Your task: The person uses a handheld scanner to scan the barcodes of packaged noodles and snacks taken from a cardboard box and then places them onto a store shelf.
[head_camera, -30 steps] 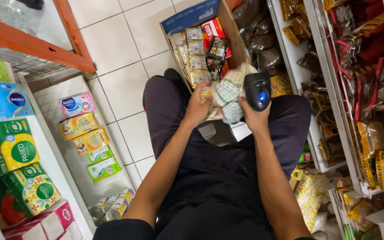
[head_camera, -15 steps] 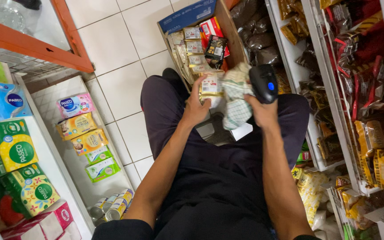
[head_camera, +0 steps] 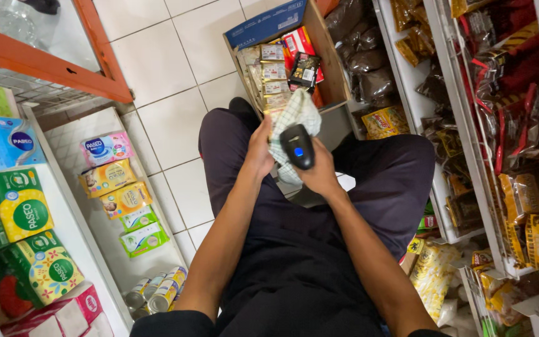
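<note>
White shelves (head_camera: 76, 206) on the left carried tissue boxes (head_camera: 17, 206) and small packets (head_camera: 116, 187), while the rack (head_camera: 463, 125) on the right was crowded with brown and red sachets, and between them, on the tiled floor (head_camera: 169, 81), stood an open cardboard box (head_camera: 319, 56) filled with small packs. Over the person's lap, just in front of that box, the left hand (head_camera: 260, 146) was closed on a green-checked white packet (head_camera: 294, 118), held upright. The right hand (head_camera: 320, 175) was wrapped around a black handheld scanner (head_camera: 298, 145) with a blue light, touching the packet's face.
</note>
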